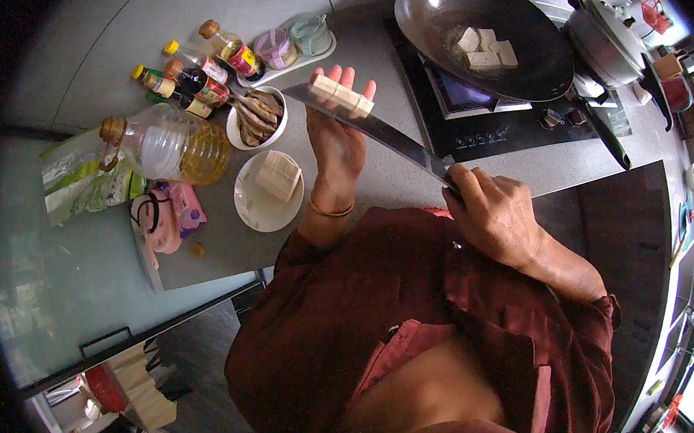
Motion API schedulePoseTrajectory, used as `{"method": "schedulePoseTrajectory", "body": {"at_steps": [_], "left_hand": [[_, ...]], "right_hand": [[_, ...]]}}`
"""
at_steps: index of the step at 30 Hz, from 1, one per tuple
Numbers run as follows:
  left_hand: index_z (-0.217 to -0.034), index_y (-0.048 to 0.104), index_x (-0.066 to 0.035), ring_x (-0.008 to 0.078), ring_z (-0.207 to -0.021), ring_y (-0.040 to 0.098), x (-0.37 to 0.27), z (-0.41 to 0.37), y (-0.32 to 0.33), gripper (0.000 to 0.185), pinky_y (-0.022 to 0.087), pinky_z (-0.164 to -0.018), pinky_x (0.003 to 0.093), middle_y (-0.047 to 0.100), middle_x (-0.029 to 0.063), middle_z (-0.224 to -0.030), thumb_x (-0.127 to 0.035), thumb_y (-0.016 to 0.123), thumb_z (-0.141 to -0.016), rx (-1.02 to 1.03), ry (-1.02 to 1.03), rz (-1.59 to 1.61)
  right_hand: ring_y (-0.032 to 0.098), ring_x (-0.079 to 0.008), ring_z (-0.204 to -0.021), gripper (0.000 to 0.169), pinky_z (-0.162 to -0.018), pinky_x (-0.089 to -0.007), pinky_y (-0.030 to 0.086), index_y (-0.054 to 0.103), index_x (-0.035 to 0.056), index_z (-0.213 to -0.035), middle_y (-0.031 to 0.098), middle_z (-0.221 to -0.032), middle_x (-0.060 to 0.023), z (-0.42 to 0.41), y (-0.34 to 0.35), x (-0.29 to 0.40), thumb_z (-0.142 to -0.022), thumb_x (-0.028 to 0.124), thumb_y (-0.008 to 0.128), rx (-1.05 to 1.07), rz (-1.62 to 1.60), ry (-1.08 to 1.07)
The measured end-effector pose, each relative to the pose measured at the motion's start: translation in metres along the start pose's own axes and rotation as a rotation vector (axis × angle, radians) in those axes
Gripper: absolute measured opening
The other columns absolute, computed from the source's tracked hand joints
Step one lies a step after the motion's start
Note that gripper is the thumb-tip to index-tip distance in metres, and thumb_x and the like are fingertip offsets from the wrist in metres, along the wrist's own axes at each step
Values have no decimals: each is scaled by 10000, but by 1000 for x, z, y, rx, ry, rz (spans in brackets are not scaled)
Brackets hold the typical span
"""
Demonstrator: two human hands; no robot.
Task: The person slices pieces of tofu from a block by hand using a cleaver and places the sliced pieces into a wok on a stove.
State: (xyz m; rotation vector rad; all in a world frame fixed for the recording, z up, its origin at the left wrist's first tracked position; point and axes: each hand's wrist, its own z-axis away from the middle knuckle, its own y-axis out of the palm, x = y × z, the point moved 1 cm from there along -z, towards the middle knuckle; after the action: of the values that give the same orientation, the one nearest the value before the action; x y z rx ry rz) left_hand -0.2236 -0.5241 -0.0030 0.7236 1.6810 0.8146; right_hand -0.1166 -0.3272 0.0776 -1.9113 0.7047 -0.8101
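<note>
My right hand [495, 215] grips the handle of a long kitchen knife [399, 143], its blade pointing up and left across my left palm. On my upturned left hand [338, 138] rests a strip of tofu [341, 95], along the far side of the blade near its tip. Below the left hand's wrist side, to the left, a white plate [256, 214] on the counter holds a block of tofu [279, 176] with scored lines. Several tofu pieces [488, 50] lie in the black wok [527, 29] on the gas hob.
A white bowl of dried fish [256, 119] stands behind the plate. Sauce bottles [196, 82] and lidded jars [275, 48] line the back; a large oil bottle [167, 146] lies left. The wok's handle [604, 135] juts toward the front edge. A lidded pot [606, 35] stands right.
</note>
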Motion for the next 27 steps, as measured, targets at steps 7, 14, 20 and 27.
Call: {"method": "schedulePoseTrajectory", "body": {"at_steps": [7,14,20,27], "left_hand": [[-1284,295,-119,266,-1258,272,1,-3,2,440,305,-1013,516,322,98,-1285,-296,444,-910,-10,9,-15],[-1273,298,-120,269,-1257,272,4,-2,3,414,297,-1016,517,313,95,-1286,-281,431,-915,16,25,-5],[-1274,282,-111,281,-1255,272,7,-5,-3,425,277,-1024,517,296,103,-1295,-255,448,-911,79,73,0],[-1281,281,-111,294,-1262,261,9,-4,1,428,235,-1036,533,291,107,-1309,-237,452,-909,97,77,38]], "right_hand": [[557,-238,-527,274,-456,-332,443,505,31,-959,536,-692,-86,1,1,-1,-728,98,636,1,4,17],[557,-239,-530,259,-454,-339,439,503,31,-955,530,-685,-88,3,4,-2,-737,95,627,7,5,19],[555,-233,-503,288,-428,-344,431,456,6,-989,497,-649,-87,2,3,-1,-748,121,564,10,32,-15],[549,-241,-510,254,-432,-348,428,476,18,-964,499,-642,-91,-1,3,4,-753,112,584,47,49,42]]}}
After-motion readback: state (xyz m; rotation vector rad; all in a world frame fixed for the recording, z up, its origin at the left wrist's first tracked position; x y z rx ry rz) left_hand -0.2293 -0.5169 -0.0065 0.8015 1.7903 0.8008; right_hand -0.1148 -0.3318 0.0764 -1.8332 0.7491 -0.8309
